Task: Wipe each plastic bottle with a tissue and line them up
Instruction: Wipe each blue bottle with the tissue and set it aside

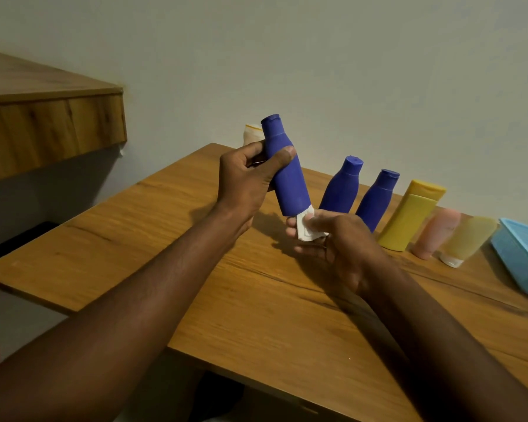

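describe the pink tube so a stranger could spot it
On the wooden table, a row of containers stands along the wall side, ending near the blue basket at the right. The pink tube is second from the basket, between the tall yellow bottle and a pale yellow tube. It is the only pink one.

No writing, brand or number can be read anywhere. The raised blue bottle (287, 178), two standing blue bottles (340, 190), yellow bottle (409, 217), pink tube (438, 233) and blue basket (518, 257) show only plain colour.
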Demonstrator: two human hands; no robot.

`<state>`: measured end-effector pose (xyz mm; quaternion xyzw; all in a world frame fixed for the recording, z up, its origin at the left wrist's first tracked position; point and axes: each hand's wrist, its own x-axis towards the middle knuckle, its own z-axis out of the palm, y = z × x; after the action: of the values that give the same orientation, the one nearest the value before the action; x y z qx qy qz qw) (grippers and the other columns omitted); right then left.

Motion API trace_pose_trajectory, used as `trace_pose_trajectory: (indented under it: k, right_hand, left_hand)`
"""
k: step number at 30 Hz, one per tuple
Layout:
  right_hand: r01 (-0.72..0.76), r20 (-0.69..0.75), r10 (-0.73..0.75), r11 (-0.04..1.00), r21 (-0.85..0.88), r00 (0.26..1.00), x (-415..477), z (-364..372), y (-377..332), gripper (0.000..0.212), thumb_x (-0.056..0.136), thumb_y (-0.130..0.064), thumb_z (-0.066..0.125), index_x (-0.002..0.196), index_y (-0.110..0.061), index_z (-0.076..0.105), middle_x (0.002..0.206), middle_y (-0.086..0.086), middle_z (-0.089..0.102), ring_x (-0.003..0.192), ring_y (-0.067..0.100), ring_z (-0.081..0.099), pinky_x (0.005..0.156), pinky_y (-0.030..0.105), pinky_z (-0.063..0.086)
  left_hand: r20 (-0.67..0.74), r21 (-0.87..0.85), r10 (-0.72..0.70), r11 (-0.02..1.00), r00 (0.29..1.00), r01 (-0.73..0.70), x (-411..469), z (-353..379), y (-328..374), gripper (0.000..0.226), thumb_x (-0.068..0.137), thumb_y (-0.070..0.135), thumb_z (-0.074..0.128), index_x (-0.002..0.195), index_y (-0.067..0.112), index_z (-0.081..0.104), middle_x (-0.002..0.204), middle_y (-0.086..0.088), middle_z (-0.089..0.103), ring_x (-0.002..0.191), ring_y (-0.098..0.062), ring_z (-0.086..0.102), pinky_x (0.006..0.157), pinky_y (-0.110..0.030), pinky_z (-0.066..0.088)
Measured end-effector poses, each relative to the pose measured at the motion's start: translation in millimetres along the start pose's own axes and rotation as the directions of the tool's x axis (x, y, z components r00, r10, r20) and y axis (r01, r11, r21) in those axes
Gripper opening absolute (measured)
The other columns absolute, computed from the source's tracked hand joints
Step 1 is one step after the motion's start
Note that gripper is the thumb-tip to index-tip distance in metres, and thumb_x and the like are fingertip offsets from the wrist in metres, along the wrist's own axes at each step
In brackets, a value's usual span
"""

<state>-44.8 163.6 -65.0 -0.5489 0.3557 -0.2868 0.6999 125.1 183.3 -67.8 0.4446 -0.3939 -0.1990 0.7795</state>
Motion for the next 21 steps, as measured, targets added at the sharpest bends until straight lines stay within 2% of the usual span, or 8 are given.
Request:
trace_pose_trajectory:
  k: [4, 7, 9, 11, 13, 17, 21]
  right_hand:
    - [-0.001, 0.095, 0.008, 0.997, -0.078, 0.995, -0.8, 7.0, 5.2, 0.024, 0.101, -0.010, 0.049, 0.120, -0.005, 0.063, 0.102, 0.014, 0.075, 0.092, 0.027, 0.072, 0.084, 0.042, 0.056]
    - [0.030, 0.044, -0.024, 0.989, -0.143, 0.999, -1.0, 6.1, 3.2, 0.021, 0.101, -0.011, 0.050, 0.115, -0.009, 0.065, 0.084, 0.004, 0.077, 0.080, 0.020, 0.074, 0.072, 0.032, 0.061]
    - [0.119, -0.040, -0.135, 0.954, -0.273, 0.990, -0.5, 2.3, 3.8, 0.018, 0.101, -0.013, 0.052, 0.105, -0.012, 0.069, 0.080, 0.002, 0.076, 0.074, 0.012, 0.074, 0.063, 0.025, 0.059]
    - [0.259, -0.090, -0.332, 0.856, -0.448, 0.939, 2.2, -2.5, 6.8, 0.018, 0.099, -0.016, 0.056, 0.093, -0.017, 0.073, 0.085, 0.001, 0.075, 0.082, 0.014, 0.073, 0.072, 0.033, 0.060]
    - [0.354, -0.099, -0.469, 0.774, -0.525, 0.878, 3.2, -5.1, 9.1, 0.019, 0.099, -0.020, 0.057, 0.089, -0.019, 0.073, 0.084, -0.001, 0.075, 0.085, 0.015, 0.072, 0.081, 0.043, 0.060]
    - [0.465, -0.102, -0.646, 0.640, -0.612, 0.756, 5.3, -6.9, 8.0, 0.019, 0.094, -0.033, 0.060, 0.088, -0.020, 0.072, 0.081, -0.004, 0.072, 0.083, 0.019, 0.069, 0.079, 0.055, 0.058]
    - [0.523, -0.112, -0.733, 0.574, -0.630, 0.671, 5.1, -6.7, 4.7, 0.018, 0.092, -0.036, 0.067, 0.091, -0.018, 0.071, 0.082, -0.002, 0.070, 0.080, 0.020, 0.066, 0.074, 0.053, 0.057]
  left_hand:
    - [-0.027, -0.013, -0.014, 1.000, 1.000, 0.014, 1.1, -1.3, 2.1, 0.030, 0.089, 0.015, 0.082, 0.113, 0.000, 0.073, 0.095, -0.007, 0.076, 0.089, -0.021, 0.077, 0.075, -0.042, 0.065]
    - [-0.015, -0.019, -0.042, 0.999, 0.999, 0.041, 0.4, 0.7, 2.4, 0.028, 0.089, 0.016, 0.081, 0.112, 0.001, 0.073, 0.097, -0.009, 0.077, 0.089, -0.020, 0.077, 0.073, -0.038, 0.065]
    - [0.004, -0.016, -0.052, 0.999, 0.999, 0.052, -0.6, 1.6, 3.0, 0.028, 0.090, 0.016, 0.081, 0.113, 0.002, 0.073, 0.101, -0.011, 0.077, 0.092, -0.021, 0.077, 0.074, -0.037, 0.065]
    - [0.012, -0.035, -0.054, 0.998, 0.998, 0.055, 0.1, 0.8, 4.4, 0.028, 0.090, 0.016, 0.080, 0.113, 0.001, 0.073, 0.102, -0.012, 0.076, 0.094, -0.022, 0.077, 0.076, -0.039, 0.065]
    - [0.009, -0.059, -0.060, 0.996, 0.998, 0.060, 1.1, -0.6, 5.8, 0.028, 0.091, 0.015, 0.080, 0.112, -0.002, 0.072, 0.098, -0.009, 0.076, 0.094, -0.022, 0.077, 0.079, -0.043, 0.065]
    - [-0.006, -0.112, -0.083, 0.990, 0.997, 0.082, 2.1, -3.9, 10.1, 0.026, 0.090, 0.014, 0.080, 0.110, -0.002, 0.073, 0.096, -0.006, 0.077, 0.092, -0.020, 0.077, 0.075, -0.040, 0.065]
    - [0.035, -0.109, -0.120, 0.986, 0.992, 0.123, 3.1, -7.8, 14.5, 0.027, 0.089, 0.016, 0.081, 0.111, 0.001, 0.074, 0.099, -0.007, 0.077, 0.091, -0.021, 0.076, 0.072, -0.038, 0.064]
